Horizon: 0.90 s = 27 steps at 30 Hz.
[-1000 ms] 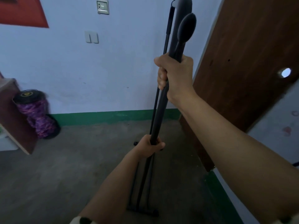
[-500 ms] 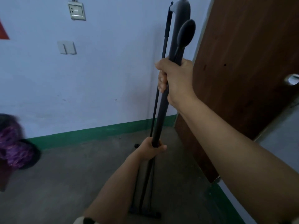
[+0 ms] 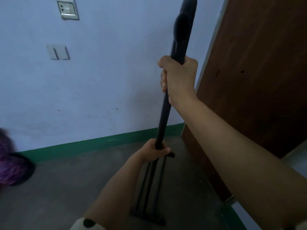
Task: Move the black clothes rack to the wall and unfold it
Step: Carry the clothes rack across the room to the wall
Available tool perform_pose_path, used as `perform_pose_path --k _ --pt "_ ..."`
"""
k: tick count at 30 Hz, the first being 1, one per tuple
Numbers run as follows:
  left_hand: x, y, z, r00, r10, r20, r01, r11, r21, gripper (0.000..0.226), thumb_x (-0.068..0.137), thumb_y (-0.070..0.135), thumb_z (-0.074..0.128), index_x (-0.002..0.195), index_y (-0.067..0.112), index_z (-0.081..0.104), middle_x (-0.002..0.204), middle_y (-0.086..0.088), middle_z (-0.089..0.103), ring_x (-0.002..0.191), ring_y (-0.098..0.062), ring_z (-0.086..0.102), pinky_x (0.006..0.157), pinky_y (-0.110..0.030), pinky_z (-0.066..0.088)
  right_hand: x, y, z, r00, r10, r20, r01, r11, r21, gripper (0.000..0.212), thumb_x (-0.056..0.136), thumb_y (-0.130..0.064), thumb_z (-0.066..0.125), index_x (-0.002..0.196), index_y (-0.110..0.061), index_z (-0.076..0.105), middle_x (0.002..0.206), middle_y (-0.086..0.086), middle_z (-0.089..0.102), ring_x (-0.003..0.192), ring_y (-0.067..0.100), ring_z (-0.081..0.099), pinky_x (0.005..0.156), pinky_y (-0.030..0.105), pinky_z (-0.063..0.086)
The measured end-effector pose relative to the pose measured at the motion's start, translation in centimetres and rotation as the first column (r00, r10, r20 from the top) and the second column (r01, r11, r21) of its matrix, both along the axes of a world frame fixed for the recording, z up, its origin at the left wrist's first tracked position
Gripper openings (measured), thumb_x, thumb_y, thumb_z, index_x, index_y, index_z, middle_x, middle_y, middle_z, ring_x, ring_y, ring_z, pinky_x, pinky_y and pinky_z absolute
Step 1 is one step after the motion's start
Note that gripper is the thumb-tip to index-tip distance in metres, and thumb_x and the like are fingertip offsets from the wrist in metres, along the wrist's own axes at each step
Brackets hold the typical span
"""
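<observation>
the black clothes rack [image 3: 163,117] stands folded and nearly upright at the centre of the view, its top leaning toward 1 o'clock, its foot bar on the grey floor [image 3: 58,188] at 6 o'clock. the right hand [image 3: 178,77] has its fingers [image 3: 163,77] clamped around the upper pole, just below the rounded knob. the left hand [image 3: 154,152] has its fingers wrapped tight on the same pole lower down, above the thin lower rods. behind the rack is the pale blue wall [image 3: 108,72] with a green skirting, a socket [image 3: 67,9] and a switch [image 3: 58,52] at 11 o'clock. a brown door [image 3: 257,72] stands at 3 o'clock. a blurred purple object [image 3: 11,165] sits at 9 o'clock.
</observation>
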State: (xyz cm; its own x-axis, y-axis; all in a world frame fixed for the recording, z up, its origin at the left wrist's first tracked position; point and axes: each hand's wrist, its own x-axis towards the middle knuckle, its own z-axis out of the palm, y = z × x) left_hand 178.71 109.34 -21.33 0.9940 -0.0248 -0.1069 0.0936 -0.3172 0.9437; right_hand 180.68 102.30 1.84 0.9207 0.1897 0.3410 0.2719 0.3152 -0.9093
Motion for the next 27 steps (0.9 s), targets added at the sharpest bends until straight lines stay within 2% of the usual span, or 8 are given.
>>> perform_pose_path --k 4,10,12,16,20,24,27 --pt "3.2 0.8 0.1 1.0 0.008 0.012 -0.008 0.999 0.031 0.018 0.088 0.014 0.066 0.076 0.002 0.061 0.062 0.003 0.053 0.053 0.0 0.052 0.062 -0.018 0.043 3.2 0.9 0.0 0.999 -0.038 0.021 0.038 0.999 0.009 0.017 0.078 0.007 0.059 0.072 -0.005 0.049 0.053 0.007 0.035 0.043 0.02 0.029 0.042 0.026 0.025" --pt "6.7 2.7 0.2 1.0 -0.014 0.014 0.013 0.999 0.049 0.03 0.088 0.016 0.065 0.081 -0.012 0.057 0.07 -0.01 0.053 0.063 -0.014 0.052 0.066 -0.021 0.045 6.6 2.9 0.0 0.998 -0.056 0.034 0.056 0.998 -0.006 0.017 0.078 0.005 0.058 0.07 -0.006 0.049 0.052 0.007 0.035 0.045 0.02 0.029 0.044 0.027 0.024" --pt "7.7 3.5 0.2 1.0 -0.014 0.007 0.014 0.999 0.047 0.03 0.088 0.017 0.065 0.079 -0.01 0.057 0.07 -0.009 0.053 0.063 -0.013 0.052 0.065 -0.021 0.045 7.6 3.7 -0.1 0.997 -0.06 0.039 0.06 0.998 -0.003 0.018 0.079 0.005 0.058 0.068 -0.006 0.049 0.052 0.007 0.036 0.045 0.02 0.03 0.043 0.027 0.025" --pt "10.0 5.1 0.1 0.999 -0.032 -0.007 0.032 0.997 0.064 0.021 0.088 0.018 0.066 0.072 0.006 0.059 0.064 -0.002 0.053 0.06 -0.012 0.051 0.064 -0.022 0.045 9.6 5.3 -0.2 0.996 -0.084 0.039 0.083 0.996 0.014 0.022 0.078 0.004 0.059 0.065 -0.007 0.046 0.051 0.006 0.035 0.045 0.021 0.03 0.044 0.03 0.026" --pt "11.9 6.7 0.2 0.998 -0.052 -0.019 0.053 0.996 0.077 0.022 0.087 0.019 0.066 0.069 0.009 0.058 0.061 0.002 0.053 0.058 -0.01 0.051 0.063 -0.022 0.044 11.4 6.9 -0.2 0.995 -0.099 0.032 0.099 0.995 0.013 0.035 0.078 0.004 0.06 0.056 -0.012 0.037 0.047 0.004 0.034 0.043 0.02 0.031 0.042 0.026 0.028" --pt "13.4 8.4 0.5 0.996 -0.089 -0.027 0.091 0.991 0.096 0.022 0.087 0.021 0.066 0.068 0.012 0.058 0.063 0.003 0.055 0.059 -0.009 0.052 0.063 -0.021 0.044 12.9 8.6 0.2 0.994 -0.103 0.02 0.103 0.994 0.02 0.036 0.078 0.003 0.06 0.055 -0.013 0.036 0.047 0.002 0.035 0.042 0.018 0.031 0.041 0.024 0.028" --pt "13.8 9.6 0.6 0.995 -0.093 -0.029 0.095 0.992 0.083 0.022 0.088 0.021 0.066 0.069 0.013 0.058 0.061 0.006 0.056 0.055 -0.002 0.054 0.061 -0.017 0.045 13.5 10.1 0.3 0.996 -0.089 0.029 0.088 0.996 0.007 0.038 0.078 0.003 0.06 0.054 -0.014 0.036 0.047 0.002 0.035 0.042 0.018 0.03 0.041 0.024 0.027"
